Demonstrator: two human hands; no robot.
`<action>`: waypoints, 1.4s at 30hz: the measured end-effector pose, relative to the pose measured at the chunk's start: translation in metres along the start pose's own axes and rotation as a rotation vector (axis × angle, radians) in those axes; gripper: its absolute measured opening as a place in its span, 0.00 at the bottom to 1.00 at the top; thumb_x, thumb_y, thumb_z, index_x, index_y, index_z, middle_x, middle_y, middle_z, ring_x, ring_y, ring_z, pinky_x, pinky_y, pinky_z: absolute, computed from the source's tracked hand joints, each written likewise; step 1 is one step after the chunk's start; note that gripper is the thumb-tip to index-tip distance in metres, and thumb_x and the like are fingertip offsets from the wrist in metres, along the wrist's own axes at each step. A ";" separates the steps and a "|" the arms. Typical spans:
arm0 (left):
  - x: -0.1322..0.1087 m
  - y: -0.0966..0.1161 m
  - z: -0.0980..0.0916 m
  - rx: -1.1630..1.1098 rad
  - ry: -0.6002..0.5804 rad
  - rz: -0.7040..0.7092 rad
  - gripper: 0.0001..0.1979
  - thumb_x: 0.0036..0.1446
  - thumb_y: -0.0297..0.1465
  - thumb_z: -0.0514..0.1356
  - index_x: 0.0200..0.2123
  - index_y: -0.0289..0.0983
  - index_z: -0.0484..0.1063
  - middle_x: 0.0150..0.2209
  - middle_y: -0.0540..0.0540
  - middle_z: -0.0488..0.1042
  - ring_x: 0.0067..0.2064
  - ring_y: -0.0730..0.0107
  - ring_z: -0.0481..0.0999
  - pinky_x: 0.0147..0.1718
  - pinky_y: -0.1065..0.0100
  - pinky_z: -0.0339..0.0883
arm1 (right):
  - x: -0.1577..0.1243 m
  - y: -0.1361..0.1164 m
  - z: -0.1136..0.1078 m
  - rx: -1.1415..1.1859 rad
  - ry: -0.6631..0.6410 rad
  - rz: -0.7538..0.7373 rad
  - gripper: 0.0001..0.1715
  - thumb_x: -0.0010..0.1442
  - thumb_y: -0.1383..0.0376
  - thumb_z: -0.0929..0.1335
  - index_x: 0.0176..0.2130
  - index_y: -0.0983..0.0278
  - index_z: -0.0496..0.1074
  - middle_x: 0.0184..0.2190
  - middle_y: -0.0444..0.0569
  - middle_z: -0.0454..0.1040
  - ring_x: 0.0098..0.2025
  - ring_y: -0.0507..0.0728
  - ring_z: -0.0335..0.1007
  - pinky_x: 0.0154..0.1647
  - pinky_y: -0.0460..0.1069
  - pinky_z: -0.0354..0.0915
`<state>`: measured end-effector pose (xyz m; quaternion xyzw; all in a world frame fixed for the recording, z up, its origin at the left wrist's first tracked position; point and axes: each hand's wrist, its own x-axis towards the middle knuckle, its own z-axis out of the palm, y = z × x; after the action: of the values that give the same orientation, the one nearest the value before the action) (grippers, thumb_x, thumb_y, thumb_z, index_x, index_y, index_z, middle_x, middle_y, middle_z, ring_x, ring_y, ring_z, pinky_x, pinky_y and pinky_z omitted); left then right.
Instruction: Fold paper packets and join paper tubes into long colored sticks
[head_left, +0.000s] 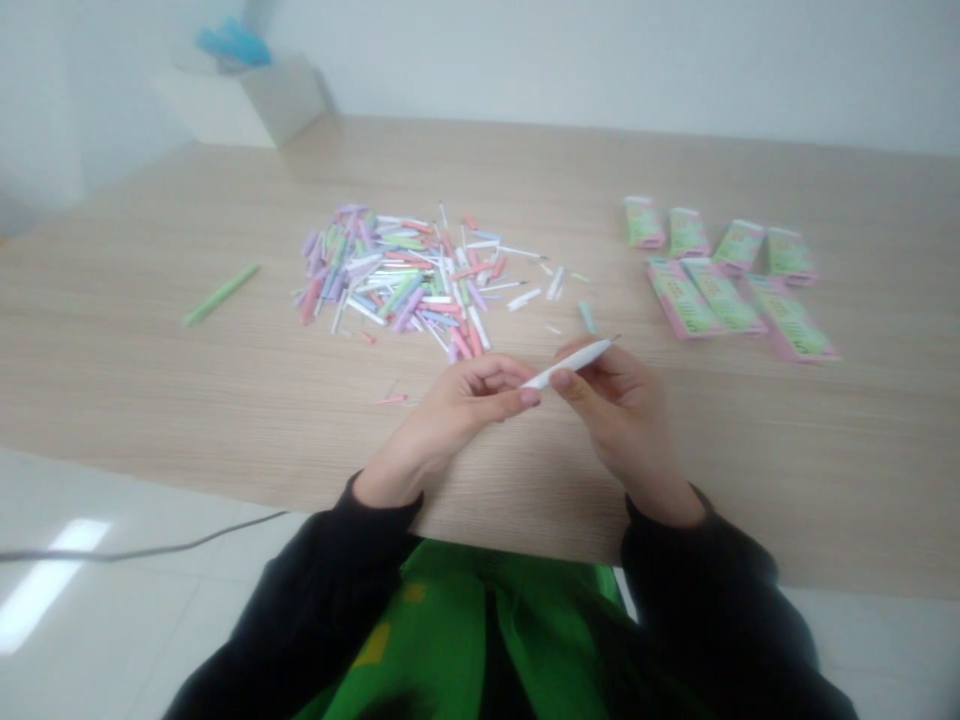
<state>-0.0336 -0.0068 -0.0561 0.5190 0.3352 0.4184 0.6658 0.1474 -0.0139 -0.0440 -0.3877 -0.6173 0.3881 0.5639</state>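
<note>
Both hands meet over the near middle of the wooden table [150, 330]. My right hand [619, 400] pinches a thin white pen [574, 361] whose tip points up and to the right. My left hand [465, 400] is curled, its fingertips closed on the pen's lower end. Just beyond the hands lies a pile of pen parts [405, 275] in pink, purple, green and white.
Several pink and green packets [720, 280] lie at the right of the table. A single green pen [221, 293] lies at the left. A small pink piece [394, 399] lies near my left hand. A white box [255, 100] stands in the far left corner. A grey cable [150, 548] runs across the floor.
</note>
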 end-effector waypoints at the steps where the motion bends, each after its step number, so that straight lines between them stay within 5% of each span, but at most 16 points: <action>1: 0.000 0.000 0.000 -0.018 -0.017 -0.013 0.17 0.56 0.42 0.72 0.41 0.35 0.79 0.32 0.49 0.78 0.30 0.77 0.71 0.30 0.74 0.62 | 0.000 0.001 0.000 -0.001 0.000 -0.001 0.14 0.59 0.54 0.77 0.32 0.60 0.76 0.28 0.40 0.75 0.31 0.51 0.71 0.34 0.48 0.67; 5: -0.001 0.001 0.003 -0.031 -0.080 -0.091 0.24 0.62 0.52 0.62 0.35 0.33 0.79 0.24 0.49 0.74 0.24 0.76 0.68 0.27 0.71 0.62 | -0.002 0.005 -0.001 0.030 -0.055 0.036 0.11 0.62 0.56 0.76 0.34 0.60 0.75 0.27 0.40 0.75 0.30 0.51 0.71 0.36 0.49 0.66; 7: 0.000 0.001 0.004 -0.002 -0.015 -0.054 0.22 0.60 0.49 0.65 0.29 0.33 0.78 0.23 0.50 0.74 0.25 0.76 0.66 0.28 0.71 0.61 | -0.002 0.006 -0.001 0.031 -0.057 0.033 0.11 0.63 0.57 0.75 0.34 0.60 0.75 0.27 0.40 0.75 0.31 0.52 0.71 0.36 0.49 0.66; 10: 0.000 0.001 0.004 -0.009 0.059 0.013 0.16 0.53 0.42 0.73 0.37 0.35 0.80 0.32 0.48 0.79 0.33 0.74 0.73 0.35 0.71 0.65 | -0.002 0.007 -0.001 -0.014 -0.019 0.016 0.11 0.61 0.57 0.76 0.33 0.59 0.75 0.28 0.40 0.76 0.32 0.52 0.71 0.37 0.49 0.66; 12: -0.001 0.000 0.003 -0.008 0.004 -0.018 0.20 0.54 0.44 0.72 0.43 0.36 0.80 0.36 0.47 0.81 0.35 0.72 0.75 0.35 0.71 0.66 | -0.002 0.007 -0.001 -0.030 -0.009 0.026 0.12 0.60 0.57 0.77 0.33 0.59 0.75 0.29 0.40 0.75 0.32 0.52 0.70 0.37 0.49 0.65; 15: -0.002 0.000 0.000 0.039 -0.076 -0.086 0.25 0.63 0.52 0.62 0.34 0.34 0.80 0.28 0.46 0.78 0.27 0.74 0.71 0.30 0.71 0.64 | -0.004 0.007 0.000 -0.016 -0.048 0.067 0.12 0.62 0.56 0.76 0.34 0.60 0.75 0.28 0.40 0.74 0.32 0.52 0.70 0.37 0.50 0.66; 18: -0.002 0.001 0.001 0.160 -0.006 0.004 0.24 0.65 0.48 0.61 0.27 0.34 0.78 0.25 0.47 0.76 0.27 0.74 0.69 0.31 0.70 0.65 | -0.004 0.006 0.001 -0.019 -0.059 0.064 0.12 0.63 0.56 0.75 0.34 0.60 0.75 0.28 0.41 0.75 0.32 0.53 0.71 0.37 0.50 0.67; 22: -0.003 0.005 0.001 0.223 0.126 0.119 0.15 0.55 0.41 0.72 0.38 0.35 0.80 0.35 0.46 0.81 0.37 0.68 0.78 0.38 0.69 0.69 | -0.003 0.006 0.001 -0.059 -0.006 0.011 0.08 0.63 0.58 0.75 0.35 0.59 0.77 0.30 0.42 0.79 0.33 0.53 0.74 0.37 0.50 0.68; 25: -0.005 0.007 -0.003 0.197 -0.003 0.061 0.19 0.60 0.46 0.67 0.41 0.34 0.79 0.33 0.45 0.81 0.32 0.71 0.77 0.34 0.70 0.70 | -0.002 0.005 0.002 -0.039 0.028 0.038 0.09 0.61 0.57 0.76 0.35 0.59 0.78 0.30 0.42 0.79 0.32 0.53 0.75 0.36 0.49 0.69; 28: -0.005 0.008 -0.007 0.228 -0.122 0.021 0.24 0.67 0.48 0.58 0.33 0.33 0.80 0.28 0.46 0.79 0.24 0.75 0.70 0.28 0.70 0.66 | -0.001 0.003 0.004 0.058 0.003 0.083 0.12 0.60 0.53 0.77 0.35 0.58 0.79 0.30 0.42 0.81 0.32 0.53 0.76 0.36 0.50 0.72; 32: -0.006 0.006 0.000 0.367 0.103 0.105 0.13 0.62 0.39 0.65 0.34 0.36 0.84 0.30 0.47 0.82 0.26 0.73 0.71 0.27 0.70 0.64 | -0.002 0.004 0.006 0.123 0.035 0.090 0.11 0.59 0.55 0.78 0.36 0.58 0.79 0.32 0.43 0.83 0.35 0.54 0.80 0.40 0.51 0.75; 38: -0.013 0.002 0.017 0.403 0.379 0.256 0.08 0.58 0.32 0.69 0.41 0.38 0.86 0.42 0.44 0.87 0.40 0.64 0.82 0.41 0.66 0.73 | -0.004 0.014 0.007 0.202 0.065 0.105 0.08 0.59 0.57 0.78 0.36 0.57 0.80 0.33 0.43 0.84 0.37 0.55 0.82 0.44 0.51 0.77; 40: -0.012 0.003 0.013 0.367 0.311 0.235 0.09 0.59 0.34 0.68 0.41 0.37 0.85 0.39 0.44 0.86 0.35 0.67 0.80 0.36 0.68 0.72 | -0.005 0.014 0.006 0.215 0.060 0.098 0.08 0.59 0.58 0.78 0.37 0.57 0.80 0.34 0.43 0.85 0.38 0.55 0.82 0.44 0.51 0.77; 42: -0.010 0.005 0.005 0.293 0.115 0.134 0.16 0.64 0.42 0.63 0.41 0.35 0.83 0.29 0.47 0.82 0.24 0.74 0.72 0.25 0.71 0.64 | -0.006 0.012 0.006 0.212 0.043 0.088 0.07 0.60 0.59 0.77 0.38 0.57 0.80 0.35 0.43 0.85 0.37 0.54 0.81 0.43 0.50 0.76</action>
<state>-0.0346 -0.0177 -0.0494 0.6069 0.3949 0.4374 0.5334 0.1421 -0.0148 -0.0572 -0.3608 -0.5428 0.4673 0.5974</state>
